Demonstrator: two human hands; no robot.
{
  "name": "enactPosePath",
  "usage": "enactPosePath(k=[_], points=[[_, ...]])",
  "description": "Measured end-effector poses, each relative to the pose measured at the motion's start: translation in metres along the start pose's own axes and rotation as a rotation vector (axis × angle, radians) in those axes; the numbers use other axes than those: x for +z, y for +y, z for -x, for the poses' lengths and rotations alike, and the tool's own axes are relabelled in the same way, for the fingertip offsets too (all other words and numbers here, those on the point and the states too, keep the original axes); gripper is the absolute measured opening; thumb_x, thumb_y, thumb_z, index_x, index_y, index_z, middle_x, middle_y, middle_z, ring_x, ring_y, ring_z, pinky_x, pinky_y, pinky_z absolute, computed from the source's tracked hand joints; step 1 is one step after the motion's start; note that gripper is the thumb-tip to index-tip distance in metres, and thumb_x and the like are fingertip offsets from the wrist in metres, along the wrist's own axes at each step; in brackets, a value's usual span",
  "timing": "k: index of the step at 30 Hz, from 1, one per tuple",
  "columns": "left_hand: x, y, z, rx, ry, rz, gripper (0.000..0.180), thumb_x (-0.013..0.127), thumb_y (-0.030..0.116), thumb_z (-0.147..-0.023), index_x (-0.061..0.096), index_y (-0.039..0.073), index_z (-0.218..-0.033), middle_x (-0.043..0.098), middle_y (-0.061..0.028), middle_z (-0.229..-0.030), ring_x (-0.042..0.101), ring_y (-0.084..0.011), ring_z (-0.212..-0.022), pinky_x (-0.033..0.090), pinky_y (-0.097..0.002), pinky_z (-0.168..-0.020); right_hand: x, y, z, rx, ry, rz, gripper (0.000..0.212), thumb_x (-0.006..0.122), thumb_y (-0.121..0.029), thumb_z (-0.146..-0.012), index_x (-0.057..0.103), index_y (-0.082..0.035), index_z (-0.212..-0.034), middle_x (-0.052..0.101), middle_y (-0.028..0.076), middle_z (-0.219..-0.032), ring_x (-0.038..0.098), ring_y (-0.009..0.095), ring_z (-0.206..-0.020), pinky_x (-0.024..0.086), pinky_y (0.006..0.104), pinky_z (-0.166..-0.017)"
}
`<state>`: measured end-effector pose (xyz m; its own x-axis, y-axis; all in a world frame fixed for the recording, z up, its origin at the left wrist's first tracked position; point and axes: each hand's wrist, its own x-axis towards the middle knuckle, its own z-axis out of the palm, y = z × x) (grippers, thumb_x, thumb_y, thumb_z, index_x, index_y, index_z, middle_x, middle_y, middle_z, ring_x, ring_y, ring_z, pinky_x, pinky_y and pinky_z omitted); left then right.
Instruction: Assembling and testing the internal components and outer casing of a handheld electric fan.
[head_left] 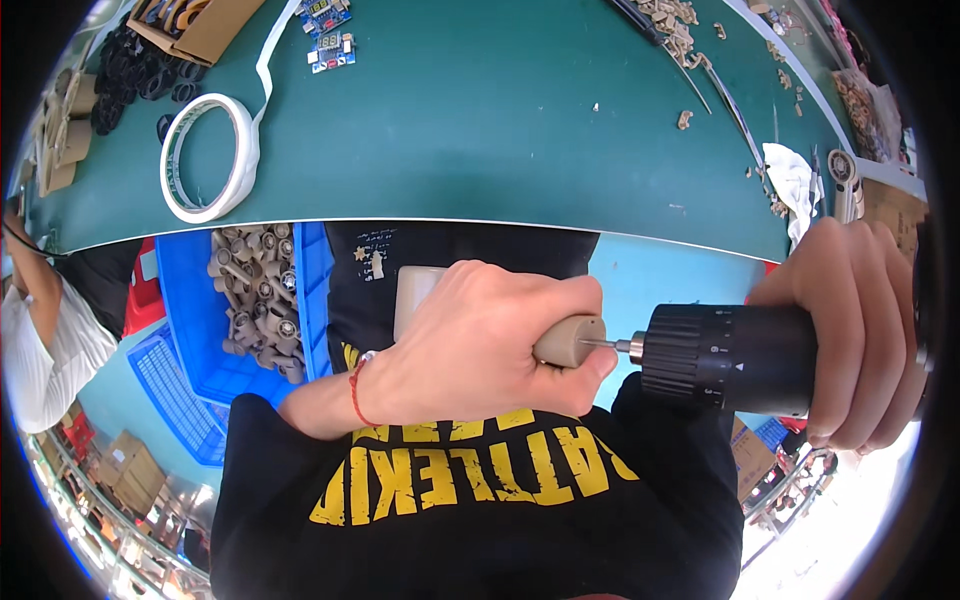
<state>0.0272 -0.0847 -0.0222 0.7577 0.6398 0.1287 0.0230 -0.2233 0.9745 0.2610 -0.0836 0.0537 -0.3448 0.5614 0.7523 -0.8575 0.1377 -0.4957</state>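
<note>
Black shirt [480, 555] | left grip [475, 335] clasps beige piece [566, 343] | right grip [862, 335] clasps driver [735, 358] | green tabletop [450, 140] | blue floor [640, 272]

The left forearm [320, 405] is extended across the torso [470, 560] from the lower left, its wrist [375, 390] held nearly straight. The left grip [485, 340] is turned back-upward, with the index finger [570, 293] curled above the thumb [590, 378]. Well apart on the far right, the right grip [865, 335] is clenched, its fingers [838, 325] stacked side by side; the right forearm is hidden.
</note>
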Motion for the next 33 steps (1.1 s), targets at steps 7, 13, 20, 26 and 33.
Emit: enactPosePath(k=[7,13,20,26,33], points=[[-0.003,-0.001,0.001,-0.016,-0.045,-0.025,0.018,0.066,0.012,-0.06,0.056,0.005,-0.073,0.049,-0.0058,-0.054,0.047,-0.0226,-0.043,0.039,-0.0278,-0.041,-0.004,0.028,-0.004,-0.069,0.043,-0.006,0.012,0.068,-0.014,-0.08,0.064,-0.006,-0.071,0.067,0.011,-0.071,0.066,0.02,-0.058,0.059,0.0294,-0.06],[-0.002,-0.004,-0.003,-0.171,-0.112,0.092,0.021,0.067,0.012,-0.063,0.056,0.004,-0.078,0.052,-0.0076,-0.058,0.052,-0.0196,-0.048,0.041,-0.0273,-0.046,-0.008,0.029,-0.007,-0.149,0.017,0.036,0.015,0.068,-0.017,-0.082,0.062,-0.007,-0.072,0.067,0.011,-0.071,0.066,0.02,-0.057,0.058,0.0288,-0.058],[-0.015,-0.015,0.012,-0.173,-0.105,0.367,0.029,0.045,0.024,-0.09,0.056,-0.001,-0.079,0.052,-0.0076,-0.061,0.052,-0.0177,-0.053,0.04,-0.0273,-0.052,-0.021,0.024,0.0,-0.196,0.609,0.491,0.07,0.049,-0.075,-0.077,0.055,-0.008,-0.096,0.048,-0.004,-0.059,0.045,0.007,-0.049,0.038,0.0227,-0.051],[-0.016,-0.012,0.017,-0.23,-0.028,0.508,0.045,0.034,0.035,-0.099,0.056,0.001,-0.08,0.05,-0.0053,-0.061,0.049,-0.0153,-0.052,0.038,-0.0273,-0.051,-0.045,0.041,0.004,-0.19,0.557,0.687,0.088,0.035,-0.085,-0.073,0.056,-0.005,-0.103,0.043,-0.002,-0.06,0.036,0.008,-0.048,0.029,0.0238,-0.049],[-0.016,-0.01,0.013,-0.163,0.084,0.439,0.027,0.055,0.029,-0.091,0.06,0.003,-0.093,0.055,0.0004,-0.067,0.05,-0.0057,-0.058,0.039,-0.0198,-0.056,-0.031,0.031,0.003,-0.219,0.571,0.632,0.081,0.037,-0.081,-0.078,0.054,-0.007,-0.107,0.048,-0.001,-0.062,0.041,0.009,-0.046,0.033,0.0241,-0.047]])
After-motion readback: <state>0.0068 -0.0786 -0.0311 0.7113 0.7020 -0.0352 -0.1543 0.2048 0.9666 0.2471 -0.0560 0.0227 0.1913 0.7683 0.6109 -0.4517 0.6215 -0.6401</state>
